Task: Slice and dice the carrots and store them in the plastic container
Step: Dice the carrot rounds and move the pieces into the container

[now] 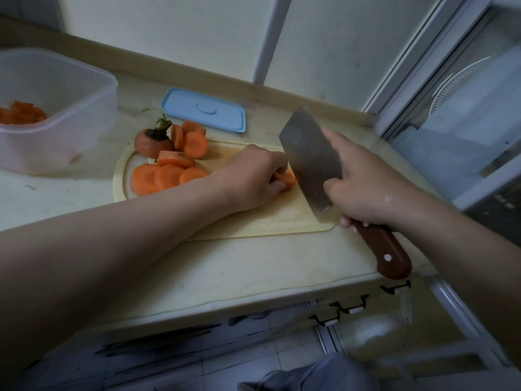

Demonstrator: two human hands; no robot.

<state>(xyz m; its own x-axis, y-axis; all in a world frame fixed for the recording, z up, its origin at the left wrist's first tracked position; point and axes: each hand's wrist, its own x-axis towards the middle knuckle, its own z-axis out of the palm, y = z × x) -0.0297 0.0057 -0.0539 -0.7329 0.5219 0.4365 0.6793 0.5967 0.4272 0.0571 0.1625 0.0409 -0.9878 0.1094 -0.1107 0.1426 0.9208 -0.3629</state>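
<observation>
My left hand [253, 176] presses a carrot piece [289, 177] onto the pale cutting board [270, 221]. My right hand [363, 190] grips a cleaver [310, 159] by its brown handle, index finger along the blade, which stands right beside the carrot piece. Several round carrot slices [166, 176] lie at the board's left end, with more slices [191, 138] and a carrot top with its stem [152, 141] behind them. A clear plastic container [56, 88] at far left holds some cut carrot [21, 114].
A blue lid [204, 110] lies on the counter behind the board, near the wall. The counter's front edge runs below the board, with hooks [349, 307] under it. A glass door [465, 108] stands at the right.
</observation>
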